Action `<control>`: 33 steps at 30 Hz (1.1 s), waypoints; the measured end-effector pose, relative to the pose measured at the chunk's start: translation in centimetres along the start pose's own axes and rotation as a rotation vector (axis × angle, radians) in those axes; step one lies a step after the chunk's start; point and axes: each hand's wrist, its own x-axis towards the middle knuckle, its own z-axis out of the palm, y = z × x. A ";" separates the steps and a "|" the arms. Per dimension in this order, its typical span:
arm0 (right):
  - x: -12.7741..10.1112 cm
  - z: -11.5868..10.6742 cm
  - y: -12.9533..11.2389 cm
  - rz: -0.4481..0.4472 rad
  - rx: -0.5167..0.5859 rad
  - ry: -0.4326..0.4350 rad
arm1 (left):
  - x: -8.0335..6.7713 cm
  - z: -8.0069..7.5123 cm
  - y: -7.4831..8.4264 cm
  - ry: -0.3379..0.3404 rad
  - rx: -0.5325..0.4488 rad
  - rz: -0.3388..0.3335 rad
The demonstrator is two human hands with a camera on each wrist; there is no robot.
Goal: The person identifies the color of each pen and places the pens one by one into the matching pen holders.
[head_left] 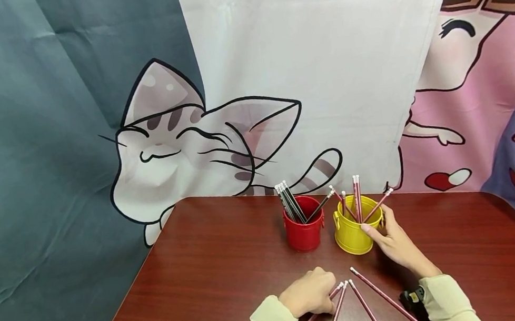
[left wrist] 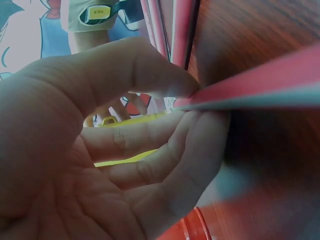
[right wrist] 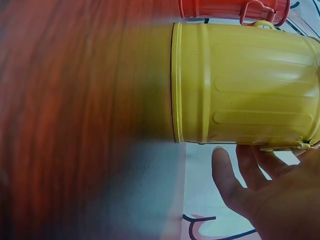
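My left hand (head_left: 309, 292) rests on the table near the front edge and pinches a red pencil (left wrist: 260, 92) between thumb and fingers (left wrist: 165, 135). Three more red pencils (head_left: 377, 292) lie loose on the wood just right of it. My right hand (head_left: 393, 243) is against the right side of a yellow bucket (head_left: 352, 234) that holds several red pencils (head_left: 358, 196). In the right wrist view its fingers (right wrist: 227, 175) are straight beside the yellow bucket (right wrist: 250, 85) and hold nothing.
A red bucket (head_left: 304, 232) with several dark pencils stands just left of the yellow one. The dark wooden table (head_left: 213, 271) has rounded corners. A printed cloth backdrop (head_left: 304, 70) hangs close behind the table.
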 end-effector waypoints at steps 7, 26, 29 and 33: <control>0.0 0.0 -0.1 -0.010 -0.012 0.008 | 0.3 -0.1 -0.1 0.012 -0.012 -0.001; 0.6 0.6 3.8 -0.039 0.007 0.023 | 0.5 -2.6 -1.0 0.175 -0.154 0.095; 0.6 0.6 3.7 -0.033 -0.008 0.031 | 0.5 -3.2 -1.3 0.232 -0.206 0.123; 0.5 0.6 3.6 -0.025 -0.017 0.028 | 0.3 -4.0 -2.0 0.358 -0.309 0.163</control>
